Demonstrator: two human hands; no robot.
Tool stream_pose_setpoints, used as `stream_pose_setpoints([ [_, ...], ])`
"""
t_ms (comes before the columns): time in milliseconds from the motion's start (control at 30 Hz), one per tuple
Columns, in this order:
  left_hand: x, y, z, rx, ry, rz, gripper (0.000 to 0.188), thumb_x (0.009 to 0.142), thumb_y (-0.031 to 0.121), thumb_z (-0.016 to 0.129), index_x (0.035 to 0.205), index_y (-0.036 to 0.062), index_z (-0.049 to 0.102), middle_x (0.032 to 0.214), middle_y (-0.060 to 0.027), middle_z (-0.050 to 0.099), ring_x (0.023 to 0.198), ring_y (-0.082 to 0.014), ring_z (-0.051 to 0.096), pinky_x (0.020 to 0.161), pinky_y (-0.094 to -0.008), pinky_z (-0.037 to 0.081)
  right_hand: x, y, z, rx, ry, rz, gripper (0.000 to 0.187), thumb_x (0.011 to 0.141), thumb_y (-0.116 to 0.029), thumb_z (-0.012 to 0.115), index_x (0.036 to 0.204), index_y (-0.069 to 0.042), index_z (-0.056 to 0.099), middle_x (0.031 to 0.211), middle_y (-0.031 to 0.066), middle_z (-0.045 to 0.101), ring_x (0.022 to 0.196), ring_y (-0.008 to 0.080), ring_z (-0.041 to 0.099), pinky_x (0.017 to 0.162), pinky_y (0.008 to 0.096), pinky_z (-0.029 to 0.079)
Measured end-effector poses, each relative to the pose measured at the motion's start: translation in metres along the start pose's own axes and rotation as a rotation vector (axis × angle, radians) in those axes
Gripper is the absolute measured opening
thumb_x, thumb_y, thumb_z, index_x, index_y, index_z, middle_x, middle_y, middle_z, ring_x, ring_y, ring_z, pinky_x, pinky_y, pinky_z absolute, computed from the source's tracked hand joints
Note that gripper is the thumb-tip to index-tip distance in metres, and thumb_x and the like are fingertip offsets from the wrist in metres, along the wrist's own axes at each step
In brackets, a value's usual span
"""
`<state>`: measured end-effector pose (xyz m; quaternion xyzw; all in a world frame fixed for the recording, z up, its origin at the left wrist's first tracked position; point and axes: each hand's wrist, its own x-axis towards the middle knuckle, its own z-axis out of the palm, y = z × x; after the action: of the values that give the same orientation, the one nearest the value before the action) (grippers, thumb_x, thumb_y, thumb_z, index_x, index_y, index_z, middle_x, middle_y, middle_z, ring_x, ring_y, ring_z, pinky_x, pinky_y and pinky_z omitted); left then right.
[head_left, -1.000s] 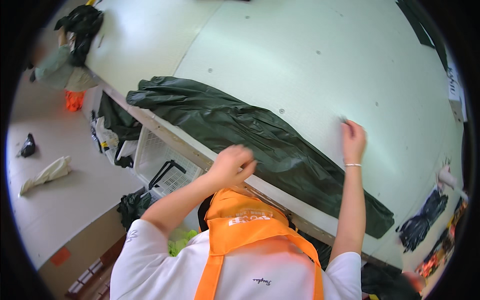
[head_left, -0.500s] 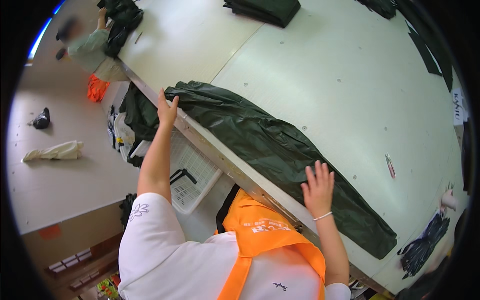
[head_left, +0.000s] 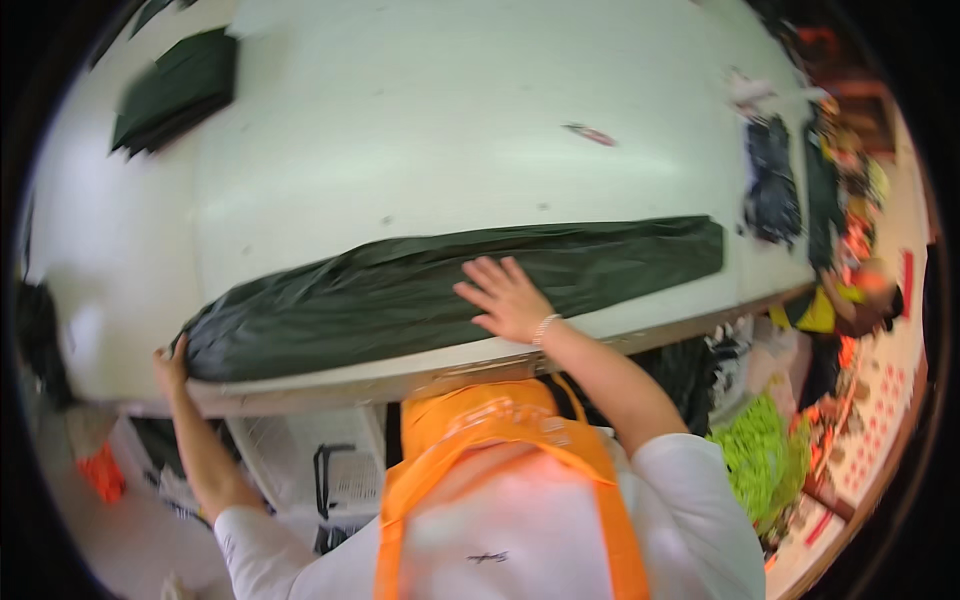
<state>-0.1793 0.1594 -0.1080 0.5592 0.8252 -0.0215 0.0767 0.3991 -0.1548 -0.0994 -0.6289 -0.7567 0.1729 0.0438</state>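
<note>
A long folded piece of shiny dark green fabric (head_left: 420,300) lies lengthwise near the front edge of the white table (head_left: 450,180). My left hand (head_left: 171,366) is at its left end, thumb and fingers closed on the bunched edge. Palm down, my right hand (head_left: 508,302) rests on the fabric right of its middle, fingers spread. The fabric is creased toward the left and flatter toward its squared right end.
A dark folded stack (head_left: 180,90) sits at the back left, and a small slim tool (head_left: 590,134) lies toward the back. Dark strips (head_left: 772,180) are at the right. Under the table edge stands a white basket (head_left: 300,440). Another person (head_left: 840,300) is at the far right.
My view has swung to the right, so the table edge now runs nearly level. The right hand stays spread on the fabric, and the left remains at its left end.
</note>
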Motion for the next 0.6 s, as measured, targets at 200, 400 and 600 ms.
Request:
stream_pose_setpoints([
  [200,-0.138,0.143,0.009,-0.091,0.290,0.898,0.063,0.080,0.027,0.065,0.136,0.0096,0.041,0.142,-0.0145,0.037,0.130,-0.0337,0.033,0.106,-0.0496,0.024,-0.006,0.007,0.006,0.101,0.025,0.004,0.058,0.090,-0.039,0.049,0.143,-0.020,0.031,0.152,0.0073,0.017,0.140,0.0241,0.013,0.113,0.0464,0.008],
  [400,-0.266,0.219,0.051,0.071,0.065,1.076,0.073,0.081,0.046,0.055,0.142,0.0113,0.033,0.151,-0.0158,0.015,0.139,-0.0368,0.012,0.109,-0.0542,0.009,-0.058,0.066,-0.014,0.064,0.341,0.230,0.058,0.084,-0.030,0.059,0.136,-0.014,0.040,0.146,0.0126,0.029,0.137,0.0316,0.022,0.108,0.0538,0.020],
  [600,-0.241,0.212,0.068,0.058,0.072,1.141,0.076,0.081,0.045,0.052,0.142,0.0063,0.029,0.150,-0.0215,0.014,0.139,-0.0388,0.012,0.110,-0.0523,0.009,-0.187,0.248,-0.041,-0.262,0.249,0.727,0.066,0.085,-0.042,0.054,0.141,-0.016,0.032,0.149,0.0136,0.022,0.138,0.0328,0.018,0.109,0.0569,0.013],
])
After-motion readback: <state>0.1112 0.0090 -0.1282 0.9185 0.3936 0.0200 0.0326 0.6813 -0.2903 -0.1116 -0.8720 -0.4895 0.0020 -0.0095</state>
